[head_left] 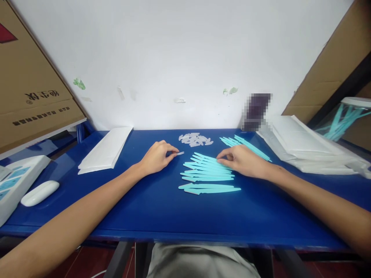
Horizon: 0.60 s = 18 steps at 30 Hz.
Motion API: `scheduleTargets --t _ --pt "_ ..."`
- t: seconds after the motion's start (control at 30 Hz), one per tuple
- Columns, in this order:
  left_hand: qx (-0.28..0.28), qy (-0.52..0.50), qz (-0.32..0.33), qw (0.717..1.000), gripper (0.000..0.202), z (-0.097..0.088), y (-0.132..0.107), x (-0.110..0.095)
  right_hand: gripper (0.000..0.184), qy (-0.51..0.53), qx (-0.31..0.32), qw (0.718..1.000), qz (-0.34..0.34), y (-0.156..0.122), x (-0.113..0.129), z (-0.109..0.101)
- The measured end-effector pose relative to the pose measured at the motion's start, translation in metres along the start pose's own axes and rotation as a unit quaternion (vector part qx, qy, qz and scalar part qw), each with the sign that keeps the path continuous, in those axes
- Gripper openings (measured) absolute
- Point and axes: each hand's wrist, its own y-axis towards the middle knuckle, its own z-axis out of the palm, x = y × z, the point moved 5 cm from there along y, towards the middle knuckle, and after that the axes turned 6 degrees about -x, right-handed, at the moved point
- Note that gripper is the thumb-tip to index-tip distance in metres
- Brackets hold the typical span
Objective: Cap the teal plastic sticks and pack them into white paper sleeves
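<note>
The left hand [159, 157] is pinching a clear bit [180, 153] left of the blue sticks [211, 179]; the right hand [245, 160] is touching their right ends, I can't tell if gripping. Soft touching should be keeping them neat.

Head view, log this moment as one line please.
left hand: pinching small pale piece | right hand: at turquoise sticks, hold unclear | pale pile: on blue table, beyond sticks

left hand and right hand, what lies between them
Head view: past the small pale item the left hand holds, a strip of blue table, then turquoise sticks reaching the right hand.
</note>
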Motion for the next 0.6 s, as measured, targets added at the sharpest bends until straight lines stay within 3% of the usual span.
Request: scheduleTargets --t 0.2,0.33,0.47,0.6 --pt "0.024 -0.040 0.002 0.999 0.029 0.004 -0.001 0.002 0.037 -0.002 0.010 1.000 0.005 0.002 -0.013 0.004" --pt "0.031 -0.011 0.003 0.999 0.028 0.006 0.004 0.003 0.039 -0.041 0.009 0.999 -0.012 0.004 -0.016 0.004" --pt "0.056 0.022 0.000 0.998 0.027 0.009 0.016 -0.001 0.041 -0.086 0.077 0.992 -0.050 0.011 -0.005 0.004" --pt "0.086 0.027 -0.014 0.996 0.024 0.010 0.027 -0.005 0.035 -0.103 0.077 0.987 -0.095 0.013 0.012 0.003"
